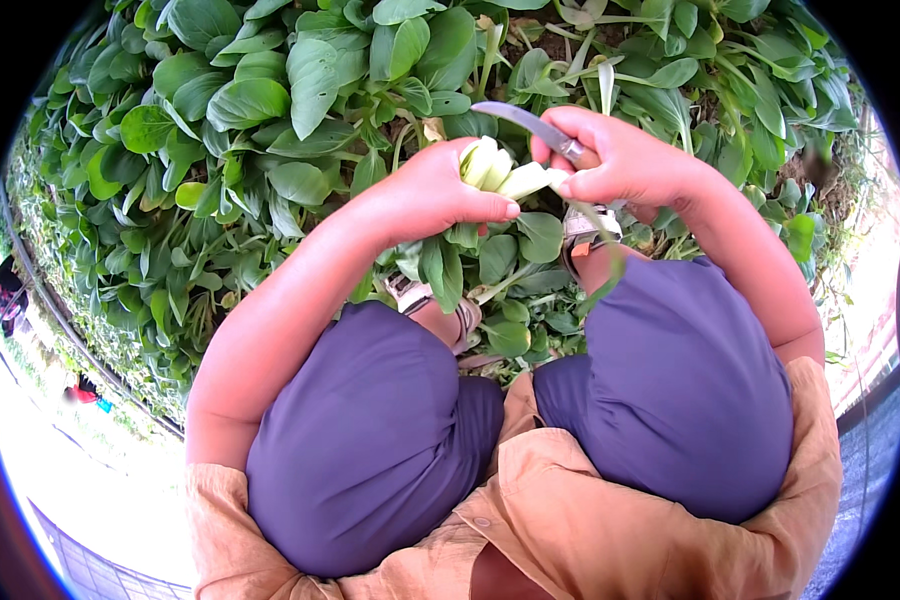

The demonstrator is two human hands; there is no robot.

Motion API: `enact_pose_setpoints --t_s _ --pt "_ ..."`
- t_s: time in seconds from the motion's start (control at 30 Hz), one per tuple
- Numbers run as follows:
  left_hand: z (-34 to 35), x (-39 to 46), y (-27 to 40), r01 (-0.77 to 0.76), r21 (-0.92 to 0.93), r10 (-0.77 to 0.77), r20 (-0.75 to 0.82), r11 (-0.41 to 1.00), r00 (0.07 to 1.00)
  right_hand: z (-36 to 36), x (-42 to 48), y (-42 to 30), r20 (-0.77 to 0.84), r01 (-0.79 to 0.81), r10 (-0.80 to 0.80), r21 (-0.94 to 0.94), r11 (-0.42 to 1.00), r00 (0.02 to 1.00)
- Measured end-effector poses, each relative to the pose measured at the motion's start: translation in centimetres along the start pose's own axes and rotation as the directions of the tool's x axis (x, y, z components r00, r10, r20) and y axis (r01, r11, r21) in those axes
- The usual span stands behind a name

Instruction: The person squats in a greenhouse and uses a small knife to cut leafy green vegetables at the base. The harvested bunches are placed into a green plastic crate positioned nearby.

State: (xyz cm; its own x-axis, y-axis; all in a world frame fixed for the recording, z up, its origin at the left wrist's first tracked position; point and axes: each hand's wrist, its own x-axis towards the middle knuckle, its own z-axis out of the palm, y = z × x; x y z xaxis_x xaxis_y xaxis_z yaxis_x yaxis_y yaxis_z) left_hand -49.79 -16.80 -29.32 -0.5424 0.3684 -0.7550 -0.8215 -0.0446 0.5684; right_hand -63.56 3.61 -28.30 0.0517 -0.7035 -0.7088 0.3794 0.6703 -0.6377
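Observation:
My left hand is closed around a head of leafy greens, and its pale green stalk bases stick out toward the right. Some leaves hang below that hand. In my right hand is a knife with a short curved blade, its tip pointing up and left. The thumb of the same hand pinches the end of a stalk beside the bundle. From there a thin leaf stem trails down over my right knee, blurred.
Dense leafy green plants fill the ground ahead and to the left. My sandalled feet stand among low leaves between my bent knees. A dark hose or pipe curves along the left side. Bare soil shows at the right.

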Motion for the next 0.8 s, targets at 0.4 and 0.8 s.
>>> enact_pose_setpoints --t_s 0.4,0.8 --pt "-1.0 -1.7 -2.0 -0.005 0.995 0.598 -0.055 0.098 0.799 0.7 7.3 2.2 -0.098 0.153 -0.478 -0.875 0.459 0.873" --pt "-2.3 -4.0 -2.7 -0.017 0.996 0.704 -0.046 0.082 0.708 5.2 13.5 2.6 -0.200 0.124 -0.496 -0.829 0.546 0.845"
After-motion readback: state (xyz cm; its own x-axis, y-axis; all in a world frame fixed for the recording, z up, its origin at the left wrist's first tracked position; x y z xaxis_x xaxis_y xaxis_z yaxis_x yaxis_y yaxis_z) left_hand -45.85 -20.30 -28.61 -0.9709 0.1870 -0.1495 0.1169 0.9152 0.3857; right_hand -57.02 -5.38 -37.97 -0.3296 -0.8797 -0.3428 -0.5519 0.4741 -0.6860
